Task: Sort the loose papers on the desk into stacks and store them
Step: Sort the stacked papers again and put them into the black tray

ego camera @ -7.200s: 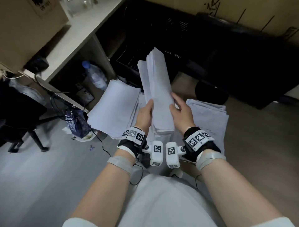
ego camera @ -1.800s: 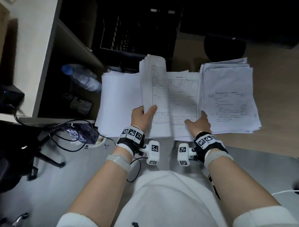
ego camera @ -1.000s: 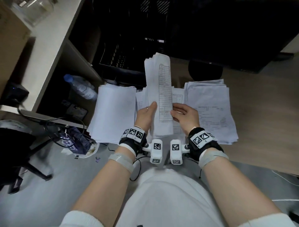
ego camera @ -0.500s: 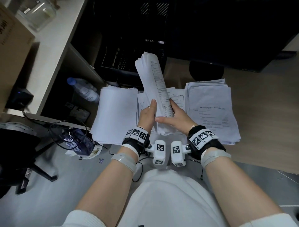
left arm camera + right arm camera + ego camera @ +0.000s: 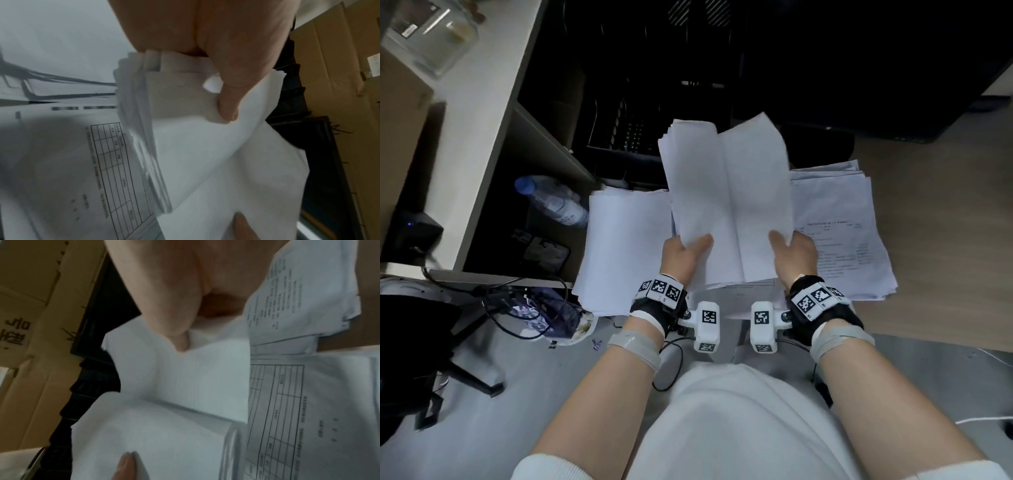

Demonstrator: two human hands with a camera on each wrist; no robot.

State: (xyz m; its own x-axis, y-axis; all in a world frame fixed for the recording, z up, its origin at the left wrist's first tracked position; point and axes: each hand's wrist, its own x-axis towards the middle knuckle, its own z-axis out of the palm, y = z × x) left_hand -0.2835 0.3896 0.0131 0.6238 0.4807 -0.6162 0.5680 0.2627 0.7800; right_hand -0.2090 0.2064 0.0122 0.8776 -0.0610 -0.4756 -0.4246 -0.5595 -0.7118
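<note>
Gripping paper bundle (image 5: pixel 726 209): left hand (image 5: pixel 681 255), right hand (image 5: pixel 796 253), fingers curled round edges.

Both wrists have black straps (image 5: pixel 825 313) with checkered white marker tiles, a boxy white tagged camera pod (image 5: pixel 707 323) at 3 o'clock of the left one, grey tape bands, white sleeves, maybe white trousers.

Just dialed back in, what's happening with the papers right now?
A person is sorting paper. Both hands hold up one bundle of sheets: the left hand grips its lower left edge, the right hand its lower right. The side facing the head camera is blank. Below lie three groups: a blank-topped stack on the left, a table-printed form under the bundle, and a stack of printed pages on the right. Nothing is stored yet.
</note>
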